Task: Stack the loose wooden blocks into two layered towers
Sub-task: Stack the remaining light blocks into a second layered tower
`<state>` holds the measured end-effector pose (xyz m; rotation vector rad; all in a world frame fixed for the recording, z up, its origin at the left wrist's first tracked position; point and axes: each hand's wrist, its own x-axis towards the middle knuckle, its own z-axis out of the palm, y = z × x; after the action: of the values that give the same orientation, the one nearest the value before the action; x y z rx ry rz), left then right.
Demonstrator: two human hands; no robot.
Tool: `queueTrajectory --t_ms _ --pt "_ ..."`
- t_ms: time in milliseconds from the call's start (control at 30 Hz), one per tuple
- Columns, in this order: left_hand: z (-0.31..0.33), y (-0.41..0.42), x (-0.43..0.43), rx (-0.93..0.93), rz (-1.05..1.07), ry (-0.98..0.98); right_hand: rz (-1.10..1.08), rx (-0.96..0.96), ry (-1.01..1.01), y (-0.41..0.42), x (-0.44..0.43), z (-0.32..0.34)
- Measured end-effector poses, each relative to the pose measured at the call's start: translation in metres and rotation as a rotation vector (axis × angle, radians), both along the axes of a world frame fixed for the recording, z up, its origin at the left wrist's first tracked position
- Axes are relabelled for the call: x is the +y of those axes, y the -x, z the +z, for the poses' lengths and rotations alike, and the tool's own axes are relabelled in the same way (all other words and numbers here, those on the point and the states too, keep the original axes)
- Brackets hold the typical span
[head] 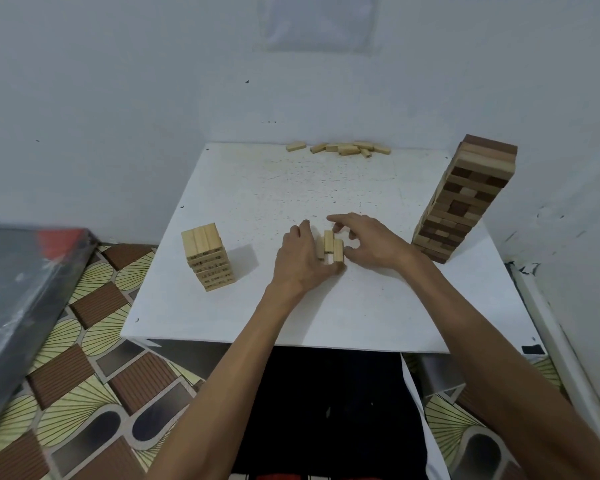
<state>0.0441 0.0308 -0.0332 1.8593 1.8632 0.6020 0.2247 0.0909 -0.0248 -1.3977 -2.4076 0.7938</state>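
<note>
The middle of the white table (361, 306) is bare, with room on either side of the hands. A short pale tower (208, 258) stands near the left edge and a tall tower (465, 199) of light and dark wood near the right edge. Loose blocks (343, 148) lie scattered along the far edge. At the centre the left hand (302, 261) curls its fingers round three pale blocks (331, 245) held side by side. The right hand (369, 239) arches over them with fingers spread; whether it grips them, I cannot tell.
</note>
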Motion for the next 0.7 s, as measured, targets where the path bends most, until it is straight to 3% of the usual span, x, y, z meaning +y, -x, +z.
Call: queueTrajectory --t_ms 200,400,500,700 --pt "-0.006 0.003 0.006 -0.058 0.000 -0.059 -0.043 0.060 0.038 -0.004 0.001 0.002" --pt "-0.002 0.021 0.018 -0.016 -0.202 -0.042 -0.011 -0.027 0.078 -0.004 -0.001 0.003" --pt "0.001 0.026 0.024 -0.083 -0.301 0.032 -0.016 -0.043 0.076 -0.002 -0.001 0.003" --pt "0.005 0.024 0.022 0.051 -0.165 0.079 -0.023 -0.040 0.127 -0.005 0.002 0.005"
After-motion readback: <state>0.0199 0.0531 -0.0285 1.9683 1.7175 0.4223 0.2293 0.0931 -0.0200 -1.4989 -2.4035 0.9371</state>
